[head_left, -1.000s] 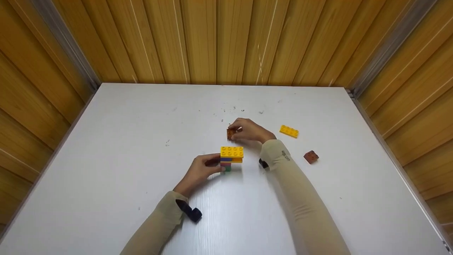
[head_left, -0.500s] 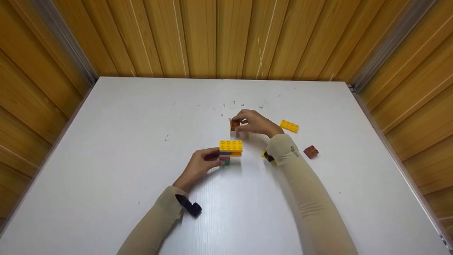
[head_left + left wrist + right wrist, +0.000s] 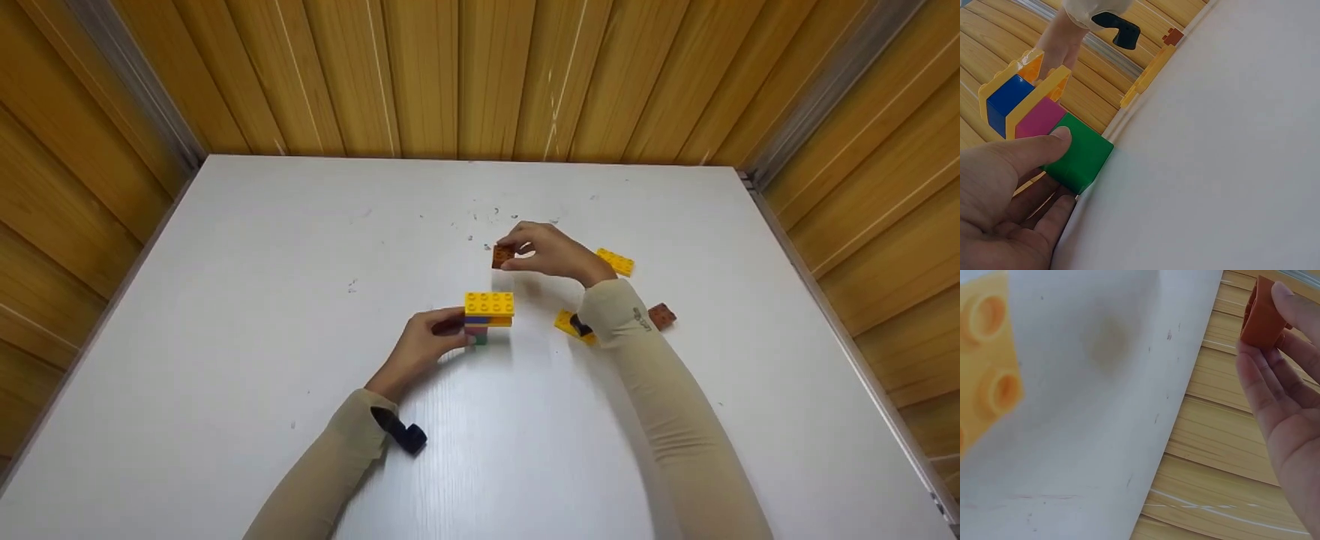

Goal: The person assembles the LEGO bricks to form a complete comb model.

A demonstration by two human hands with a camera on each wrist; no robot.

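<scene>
My left hand grips the lower part of a stack of toy building bricks standing on the table. In the left wrist view the stack has a green brick at the bottom, then a pink brick, a yellow plate, a blue brick and another yellow plate on top. The thumb presses on the green brick. Beyond the stack, my right hand pinches a brown brick between thumb and fingers, raised off the table. The right wrist view shows this brown brick with its hollow underside turned sideways.
Right of the stack, a yellow plate lies partly under the right wrist. Another yellow plate lies farther back. A second brown brick is partly hidden by the right sleeve. Wood-look panels wall the white table.
My right hand has lifted the brown brick off the table and moved slightly right, uncovering the yellow plate near its wrist. My left hand keeps holding the stack. The head view has tilted slightly.
</scene>
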